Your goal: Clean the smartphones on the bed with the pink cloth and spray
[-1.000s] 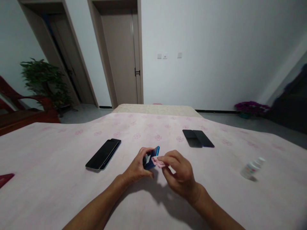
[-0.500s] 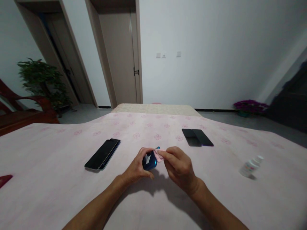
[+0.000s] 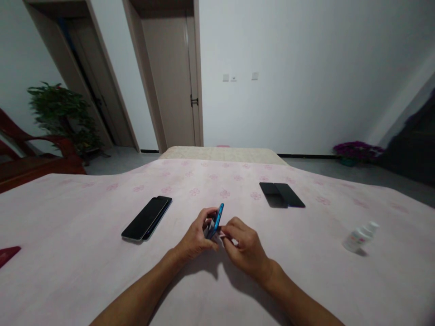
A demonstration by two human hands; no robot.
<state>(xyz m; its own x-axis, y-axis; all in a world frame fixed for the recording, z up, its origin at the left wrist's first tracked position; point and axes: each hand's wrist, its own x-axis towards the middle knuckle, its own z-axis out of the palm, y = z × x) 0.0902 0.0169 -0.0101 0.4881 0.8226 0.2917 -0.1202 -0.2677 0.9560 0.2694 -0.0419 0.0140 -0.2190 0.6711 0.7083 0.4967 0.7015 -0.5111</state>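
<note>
My left hand [image 3: 196, 237] grips a blue phone [image 3: 216, 220] and holds it on edge, tilted, just above the pink flowered tablecloth [image 3: 84, 271]. My right hand [image 3: 245, 246] is closed beside the phone's lower end, its fingertips pinching a small pink cloth [image 3: 221, 235] that is almost hidden against the phone. Both hands meet near the middle of the table.
Two stacked dark phones [image 3: 147, 218] lie to the left, two more dark phones [image 3: 281, 194] to the far right. A small white bottle [image 3: 360, 235] lies on its side at right. A dark red object [image 3: 7, 254] sits at the left edge. Beyond are doors, a potted plant [image 3: 61, 113] and a wooden chair [image 3: 30, 158].
The blue phone has been turned from showing its back to standing on edge. My right hand moved down and toward me, so the pink cloth is now mostly hidden.
</note>
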